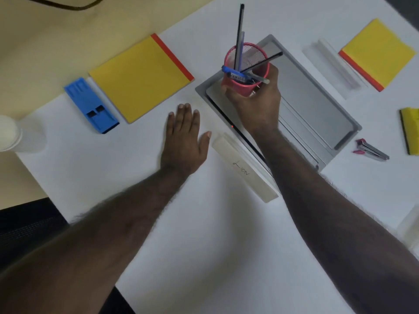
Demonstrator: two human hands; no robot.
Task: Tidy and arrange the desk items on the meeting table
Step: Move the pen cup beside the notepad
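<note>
My right hand (260,103) grips a pink mesh pen cup (240,87) from its near side, over the grey hatch panel (317,103) set in the white table (204,223). Several pens and a black stick stand out of the cup. My left hand (184,137) rests flat on the table with fingers straight, left of a white name card (244,171) with handwriting on it. A large yellow notepad (140,75) with a red edge lies at the left, next to a blue plastic case (91,105).
A second yellow notepad (378,53) and a clear name holder (335,66) lie at the far right. A pink staple remover (371,150) and a yellow duster (411,130) sit at the right edge. A white cup (9,134) stands at the left edge.
</note>
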